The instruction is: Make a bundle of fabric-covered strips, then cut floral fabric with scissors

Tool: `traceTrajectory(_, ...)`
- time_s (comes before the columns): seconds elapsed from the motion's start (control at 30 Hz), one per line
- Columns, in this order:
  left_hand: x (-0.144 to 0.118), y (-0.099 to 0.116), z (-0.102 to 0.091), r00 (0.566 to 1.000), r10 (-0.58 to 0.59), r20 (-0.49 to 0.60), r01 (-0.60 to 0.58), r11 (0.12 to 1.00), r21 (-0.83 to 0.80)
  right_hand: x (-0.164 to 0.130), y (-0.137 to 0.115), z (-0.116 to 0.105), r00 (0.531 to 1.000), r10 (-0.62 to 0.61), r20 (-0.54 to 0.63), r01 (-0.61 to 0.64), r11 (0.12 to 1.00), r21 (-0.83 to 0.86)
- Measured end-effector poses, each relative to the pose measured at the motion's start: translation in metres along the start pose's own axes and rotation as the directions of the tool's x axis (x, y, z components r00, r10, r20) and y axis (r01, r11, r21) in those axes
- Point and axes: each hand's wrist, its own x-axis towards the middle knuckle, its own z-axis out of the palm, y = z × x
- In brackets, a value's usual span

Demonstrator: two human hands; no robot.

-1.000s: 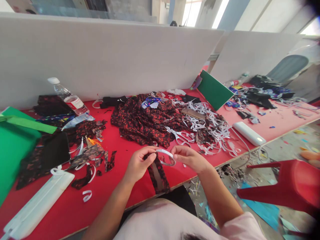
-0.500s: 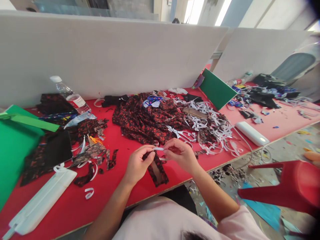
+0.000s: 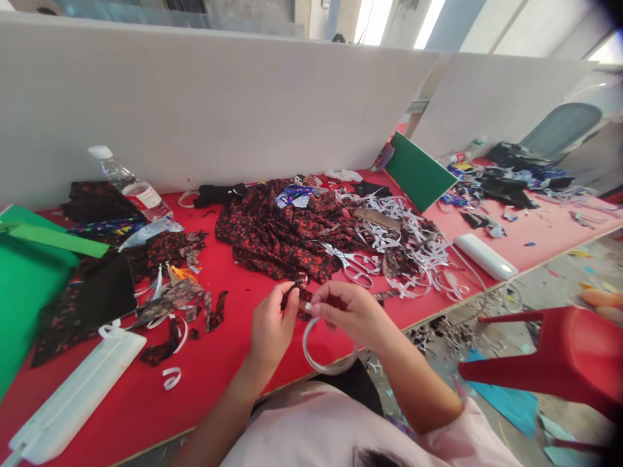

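My left hand (image 3: 272,324) pinches a small piece of dark floral fabric (image 3: 304,295) between thumb and fingers. Close beside it, my right hand (image 3: 351,319) is closed on a narrow white strip (image 3: 335,371), possibly tape; its end shows at the fingertips and the rest hangs below in a loop. Just beyond both hands lies a crumpled heap of black-and-red floral cloth (image 3: 282,227). White-handled scissors (image 3: 342,255) rest at its near right side, by a tangle of white strips (image 3: 440,263).
Left on the red table (image 3: 228,363) are a white bar-shaped device (image 3: 80,395), a green board (image 3: 29,272), fabric scraps and a water bottle (image 3: 141,194). A second green board (image 3: 419,172) leans at right, near a white oblong device (image 3: 485,257). A red stool (image 3: 574,357) stands right.
The white strip, earlier stretched between both hands, now hangs looped from my right hand. The floral piece that lay beneath my hands is raised to my left fingertips.
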Motion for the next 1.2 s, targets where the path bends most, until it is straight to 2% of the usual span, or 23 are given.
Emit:
traceTrajectory(0.07, -0.003, 0.003, 0.001, 1.000, 0.027, -0.011, -0.027, 1.000, 0.010, 0.007, 0.003, 0.011, 0.998, -0.007, -0.063, 0.014, 0.994, 0.107)
traceTrajectory(0.17, -0.006, 0.004, 0.000, 0.998, 0.069, -0.010, -0.069, 0.997, 0.020, 0.015, 0.006, 0.017, 0.994, -0.011, -0.105, 0.029, 0.986, 0.166)
traceTrajectory(0.43, -0.008, 0.004, -0.002, 0.991, 0.135, 0.014, -0.135, 0.990, 0.038, 0.016, 0.005, 0.014, 0.991, -0.026, -0.133, 0.037, 0.997, 0.075)
traceTrajectory(0.63, -0.008, 0.007, -0.004, 0.993, 0.112, 0.033, -0.113, 0.992, 0.051, 0.016, 0.002, 0.014, 0.988, -0.020, -0.155, 0.021, 1.000, 0.007)
traceTrajectory(0.83, -0.010, 0.007, -0.005, 0.983, 0.183, 0.019, -0.184, 0.978, 0.097, 0.011, -0.005, 0.014, 0.981, -0.016, -0.192, 0.007, 0.999, -0.050)
traceTrajectory(1.0, -0.011, 0.008, -0.004, 0.965, 0.261, -0.035, -0.255, 0.959, 0.124, 0.008, -0.003, 0.016, 0.971, -0.061, -0.232, 0.035, 0.993, -0.112)
traceTrajectory(1.1, -0.010, 0.008, -0.003, 0.961, 0.266, -0.079, -0.251, 0.955, 0.160, 0.008, 0.002, 0.021, 0.976, -0.054, -0.213, 0.050, 0.998, -0.024)
traceTrajectory(1.2, -0.008, 0.006, -0.003, 0.966, 0.211, -0.151, -0.180, 0.964, 0.195, 0.003, 0.006, 0.024, 0.990, -0.030, -0.141, 0.041, 0.997, 0.072)
